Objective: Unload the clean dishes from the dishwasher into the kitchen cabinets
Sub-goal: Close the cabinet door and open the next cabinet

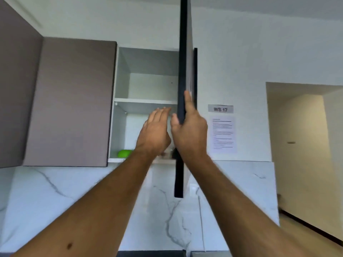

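Right hand (pixel 188 130) clamps its grip on the flat dark door (pixel 182 71) edge; left hand (pixel 155 131) reaches flat-fingered, grip apart.

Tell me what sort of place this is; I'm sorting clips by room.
Likely a kitchen, perhaps a test one: wall cabinets, a marble-look backsplash, and a wall sign reading "WS 17". The right hand holds a cabinet door open.

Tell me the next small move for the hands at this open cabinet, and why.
Probably draw the left hand back out of the lower compartment. Its fingers are straight and hold nothing, while the right hand grips the open cabinet door by its edge. A green item already sits on the bottom shelf.
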Demonstrator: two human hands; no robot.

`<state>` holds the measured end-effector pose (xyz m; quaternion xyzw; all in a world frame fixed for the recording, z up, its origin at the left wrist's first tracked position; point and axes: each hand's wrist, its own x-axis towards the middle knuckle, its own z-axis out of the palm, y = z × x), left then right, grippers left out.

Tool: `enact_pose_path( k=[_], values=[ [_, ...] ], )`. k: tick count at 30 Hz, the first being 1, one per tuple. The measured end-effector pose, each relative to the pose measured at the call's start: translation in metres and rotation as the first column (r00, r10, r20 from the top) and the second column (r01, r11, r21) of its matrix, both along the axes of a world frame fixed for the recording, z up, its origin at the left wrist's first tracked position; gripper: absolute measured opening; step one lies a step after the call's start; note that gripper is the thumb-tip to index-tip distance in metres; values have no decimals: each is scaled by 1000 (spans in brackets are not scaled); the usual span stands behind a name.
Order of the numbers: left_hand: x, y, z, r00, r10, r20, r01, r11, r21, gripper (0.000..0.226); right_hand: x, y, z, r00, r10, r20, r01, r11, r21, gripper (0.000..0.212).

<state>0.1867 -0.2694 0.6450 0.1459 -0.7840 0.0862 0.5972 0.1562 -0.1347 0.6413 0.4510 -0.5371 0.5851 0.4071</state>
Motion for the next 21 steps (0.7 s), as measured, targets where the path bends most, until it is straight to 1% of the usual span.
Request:
enact_pose_path(
  k=[4,6,8,11,13,15,16,19,21],
  values=[
    [50,-38,-3,990,90,-105,-80,993,92,72,26,-54,-4,988,145,-56,-142,988,65,74],
    [74,-61,-7,982,146,-123,-133,985,106,76,35,-83,-4,982,176,-74,-167,979,116,74],
    [96,-80,-9,975,195,-110,-183,976,117,81,42,-113,-6,976,191,-103,-168,965,204,72],
    [120,-103,-11,966,235,-103,-222,967,127,77,37,-160,-17,964,214,-159,-136,908,397,64],
    [129,-121,-11,960,257,-109,-243,961,130,80,25,-192,-28,960,215,-182,-76,821,566,61],
    [132,-140,-12,960,263,-94,-253,962,102,83,7,-219,-38,957,187,-223,12,740,673,64],
    [131,-150,-13,962,263,-71,-257,963,79,83,-2,-230,-42,960,161,-227,43,721,692,67],
    [123,-178,-21,962,269,37,-270,963,7,82,-22,-262,-53,981,93,-169,52,715,697,75],
    [114,-196,-28,955,278,103,-278,960,-16,82,-29,-283,-57,982,61,-181,86,704,705,77]
  ],
)
